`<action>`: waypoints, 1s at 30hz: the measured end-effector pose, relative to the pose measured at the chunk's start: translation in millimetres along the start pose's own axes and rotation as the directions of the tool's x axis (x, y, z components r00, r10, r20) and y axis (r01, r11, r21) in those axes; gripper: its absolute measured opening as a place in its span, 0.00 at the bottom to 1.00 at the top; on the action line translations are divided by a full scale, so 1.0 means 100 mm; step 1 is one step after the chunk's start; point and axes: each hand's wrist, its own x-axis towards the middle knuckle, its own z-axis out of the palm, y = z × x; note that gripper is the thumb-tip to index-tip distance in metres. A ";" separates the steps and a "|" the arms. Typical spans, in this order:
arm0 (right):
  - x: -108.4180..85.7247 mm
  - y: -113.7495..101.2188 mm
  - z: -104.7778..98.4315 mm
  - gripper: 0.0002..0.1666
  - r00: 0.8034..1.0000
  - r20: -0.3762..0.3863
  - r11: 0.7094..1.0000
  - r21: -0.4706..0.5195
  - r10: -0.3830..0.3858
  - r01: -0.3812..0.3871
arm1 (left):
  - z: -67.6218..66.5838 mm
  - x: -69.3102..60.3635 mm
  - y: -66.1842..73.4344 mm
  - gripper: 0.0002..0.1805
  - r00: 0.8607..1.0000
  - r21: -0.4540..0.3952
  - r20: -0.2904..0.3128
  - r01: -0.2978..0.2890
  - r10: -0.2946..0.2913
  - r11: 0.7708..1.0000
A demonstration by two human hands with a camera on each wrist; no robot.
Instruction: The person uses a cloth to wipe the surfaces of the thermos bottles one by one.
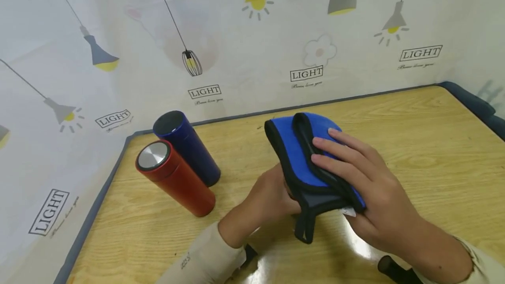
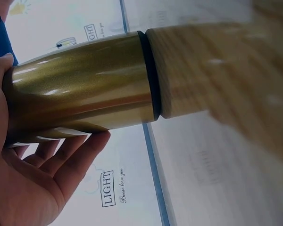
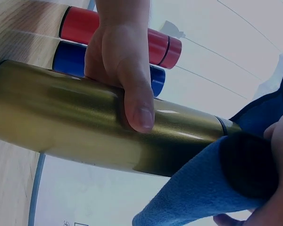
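A gold thermos flask (image 2: 80,89) stands upright on the wooden table, its base showing in the left wrist view. My left hand (image 1: 272,194) grips it, with the thumb lying across its side in the right wrist view. Over its top end, my right hand (image 1: 378,192) holds a folded blue cloth (image 1: 286,143) with black edging and a hanging loop. The cloth hides the flask in the head view. A red thermos flask (image 1: 179,183) with a silver-topped lid and a dark blue thermos flask (image 1: 195,150) stand left of my left hand.
The wooden tabletop (image 1: 446,143) reaches to a white curtain (image 1: 256,47) printed with lamps at the back and sides. The blue flask stands just behind the red one. Part of a black object (image 1: 394,268) shows by my right wrist.
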 end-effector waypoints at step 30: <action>-0.03 0.00 0.00 0.32 1.000 0.022 0.999 0.040 0.004 -0.005 | 0.02 -0.01 -0.02 0.38 1.000 -0.018 0.010 0.022 -0.022 1.000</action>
